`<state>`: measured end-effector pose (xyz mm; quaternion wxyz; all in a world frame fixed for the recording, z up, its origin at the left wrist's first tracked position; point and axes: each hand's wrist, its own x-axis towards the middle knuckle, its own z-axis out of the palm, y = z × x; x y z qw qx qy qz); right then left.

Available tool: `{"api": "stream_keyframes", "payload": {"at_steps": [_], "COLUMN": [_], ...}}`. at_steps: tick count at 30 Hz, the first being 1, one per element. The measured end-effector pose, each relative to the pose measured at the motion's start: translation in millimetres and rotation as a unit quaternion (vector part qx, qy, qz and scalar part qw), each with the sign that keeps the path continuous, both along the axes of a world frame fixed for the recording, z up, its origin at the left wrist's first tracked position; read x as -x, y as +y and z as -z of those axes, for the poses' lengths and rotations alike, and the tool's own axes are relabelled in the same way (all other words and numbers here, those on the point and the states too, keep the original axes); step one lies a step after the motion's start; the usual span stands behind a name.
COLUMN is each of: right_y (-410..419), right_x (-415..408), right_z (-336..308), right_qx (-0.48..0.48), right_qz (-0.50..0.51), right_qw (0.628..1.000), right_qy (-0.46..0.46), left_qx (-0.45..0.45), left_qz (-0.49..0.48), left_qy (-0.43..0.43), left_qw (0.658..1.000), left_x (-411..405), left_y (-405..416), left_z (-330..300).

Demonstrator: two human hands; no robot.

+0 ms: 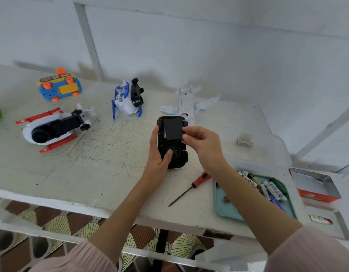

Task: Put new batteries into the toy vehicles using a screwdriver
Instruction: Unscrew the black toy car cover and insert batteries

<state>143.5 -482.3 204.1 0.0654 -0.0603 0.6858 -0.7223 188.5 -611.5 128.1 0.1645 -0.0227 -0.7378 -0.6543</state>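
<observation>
My left hand (158, 154) grips a black toy car (178, 154) held upside down above the table, thumb on its underside. My right hand (202, 143) pinches the car's flat black battery cover (172, 128) by its right edge, over the front half of the car. A red-handled screwdriver (191, 186) lies on the table just below the car. A teal tray (228, 211) at the right holds several batteries (268, 188).
Upside-down toys lie across the white table (91, 163): a blue and orange car (59, 88), a red and white helicopter (53, 128), a blue and white helicopter (126, 100), a white airplane (189, 103). A small battery pack (244, 141) and a metal box (315, 187) sit right.
</observation>
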Motion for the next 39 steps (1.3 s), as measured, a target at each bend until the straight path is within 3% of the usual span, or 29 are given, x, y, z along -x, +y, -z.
{"api": "stream_keyframes", "payload": {"at_steps": [12,18,23,29,39], "right_y": [-10.0,-6.7,-7.8,-12.1,-7.5], "right_x": [-3.8,-2.5,1.3,7.0,18.8], "right_z": [0.6,2.0,8.1,25.8,34.3], "right_qx": [0.007,-0.041,-0.152,-0.247,-0.296], "right_qz": [0.039,0.010,0.024,0.060,0.038], "right_qw": [0.999,0.999,0.981,0.916,0.876], "right_qy": [-0.013,0.017,0.114,0.309,0.379], "left_qx": [0.000,0.002,-0.001,-0.019,-0.008], "left_qz": [0.002,-0.004,0.000,0.007,0.003], "left_qy": [0.004,0.004,0.002,0.003,0.001], "left_qw": [1.000,1.000,1.000,1.000,1.000], "left_x": [0.9,1.4,2.1,3.3,3.5], "left_y": [0.2,-0.5,-0.8,-1.4,-0.8], "left_z": [0.7,0.3,1.3,3.0,1.0]}}
